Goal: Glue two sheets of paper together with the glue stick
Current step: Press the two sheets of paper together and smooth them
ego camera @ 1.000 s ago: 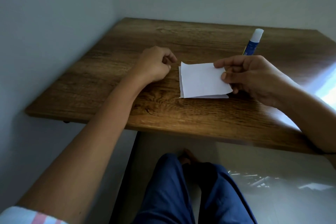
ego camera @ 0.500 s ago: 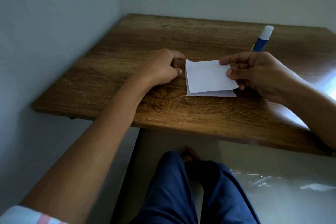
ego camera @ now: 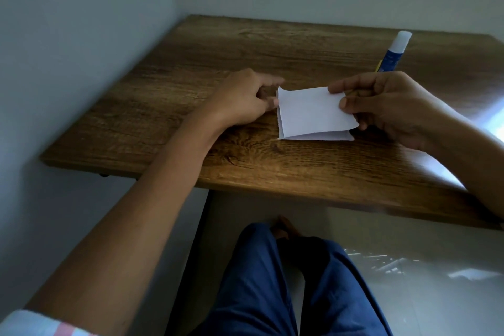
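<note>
While you look down at the table (ego camera: 163, 117), this is how things lie, each placed by the paper:

Top sheet (ego camera: 313, 112): white, roughly square, lifted at its right side so it tilts up over the other sheet; its left edge is ragged and meets the lower sheet's left edge, like a fold or hinge. You cannot tell whether the two are stuck there.

Bottom sheet (ego camera: 327, 136): white, flat on the table, showing only as a thin strip under the top sheet's near edge.

Right hand (ego camera: 387, 109): closed in a pinch on the top sheet's right edge, thumb on the upper face, fingers curled behind and under it.

Left hand (ego camera: 242, 98): loosely curled just left of the paper, resting on the table. Its fingertips (ego camera: 275, 102) reach the ragged left edge and seem to touch it. Whether they grip or merely press, you cannot tell.

Glue stick (ego camera: 394, 53): lying on the table beyond the paper and to its right, well apart from it, behind your right hand. White cap on, pointing away from you; blue body with a bit of yellow at the near end, which your hand partly hides.

Table: dark wood grain, set into a corner of pale walls (ego camera: 81, 35) to the left of and beyond the paper; the paper lies right of the table's middle, nearer the front edge than the back.

Containers: you have no box, tray or bin here.

Below the table: your legs in blue trousers (ego camera: 259, 281); a striped sleeve (ego camera: 41, 324) at the left arm.
</note>
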`<act>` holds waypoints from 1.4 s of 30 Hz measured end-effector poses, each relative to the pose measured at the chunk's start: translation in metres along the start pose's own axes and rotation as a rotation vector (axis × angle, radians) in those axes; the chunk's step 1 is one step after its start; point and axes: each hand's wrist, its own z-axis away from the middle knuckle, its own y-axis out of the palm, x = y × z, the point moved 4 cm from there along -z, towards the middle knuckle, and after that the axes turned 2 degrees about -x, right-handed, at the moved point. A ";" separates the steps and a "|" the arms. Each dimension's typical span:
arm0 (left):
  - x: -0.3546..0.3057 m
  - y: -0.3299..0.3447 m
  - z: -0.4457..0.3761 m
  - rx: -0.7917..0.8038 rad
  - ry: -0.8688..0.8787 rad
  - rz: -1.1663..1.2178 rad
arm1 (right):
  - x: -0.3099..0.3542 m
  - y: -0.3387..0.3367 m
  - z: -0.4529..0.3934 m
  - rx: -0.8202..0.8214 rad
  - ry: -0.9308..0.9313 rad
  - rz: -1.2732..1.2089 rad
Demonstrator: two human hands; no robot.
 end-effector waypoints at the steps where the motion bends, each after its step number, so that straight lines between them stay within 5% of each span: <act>1: 0.000 0.000 0.000 0.008 -0.002 -0.004 | 0.000 0.000 0.000 -0.002 0.002 -0.005; 42: 0.002 0.003 -0.003 0.098 -0.019 -0.030 | 0.000 0.002 -0.003 0.002 0.006 0.062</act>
